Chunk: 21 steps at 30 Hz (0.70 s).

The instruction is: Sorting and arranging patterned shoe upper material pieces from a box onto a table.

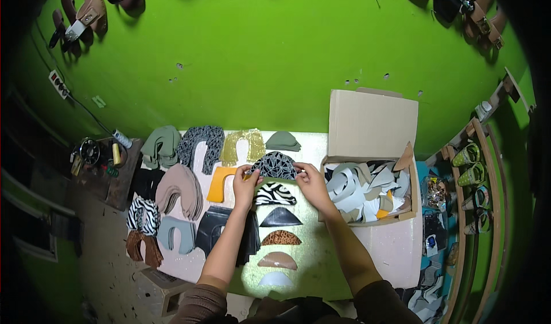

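Note:
Between my hands is a half-moon piece point(274, 166) of black material with a pale line pattern. My left hand point(245, 187) pinches its left end and my right hand point(313, 185) grips the right end. Below it, half-moon pieces run in a column: zebra-striped point(275, 194), black point(280, 218), leopard-print point(281, 238), tan point(278, 260) and white point(276, 279). An olive half-moon stack point(283, 141) lies just beyond. Beside my left hand is an orange U-shaped piece point(216, 185), with a gold U-shaped piece point(244, 143) behind it.
More U-shaped stacks, including pink point(177, 187), grey point(175, 235) and olive point(161, 146), cover the table's left side. An open cardboard box point(372, 123) full of scraps point(367, 189) stands at the right. A wooden rack point(481, 146) with green sandals point(470, 175) is farther right.

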Each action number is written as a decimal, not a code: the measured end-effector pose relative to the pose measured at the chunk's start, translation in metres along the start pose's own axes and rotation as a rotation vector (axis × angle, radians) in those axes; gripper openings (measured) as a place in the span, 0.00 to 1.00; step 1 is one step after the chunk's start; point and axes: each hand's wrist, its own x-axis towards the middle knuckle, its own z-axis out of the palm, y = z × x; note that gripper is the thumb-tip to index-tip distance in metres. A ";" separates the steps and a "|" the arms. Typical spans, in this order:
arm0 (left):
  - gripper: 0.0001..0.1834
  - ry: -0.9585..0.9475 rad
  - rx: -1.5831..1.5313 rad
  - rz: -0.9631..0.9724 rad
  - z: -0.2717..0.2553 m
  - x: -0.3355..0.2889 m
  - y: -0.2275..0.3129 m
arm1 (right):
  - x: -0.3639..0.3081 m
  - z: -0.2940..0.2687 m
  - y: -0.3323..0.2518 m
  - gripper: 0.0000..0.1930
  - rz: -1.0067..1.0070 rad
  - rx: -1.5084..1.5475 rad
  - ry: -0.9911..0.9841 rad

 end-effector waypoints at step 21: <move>0.06 -0.204 0.956 0.793 0.033 -0.016 0.054 | 0.013 0.001 -0.023 0.10 -0.457 -0.511 0.150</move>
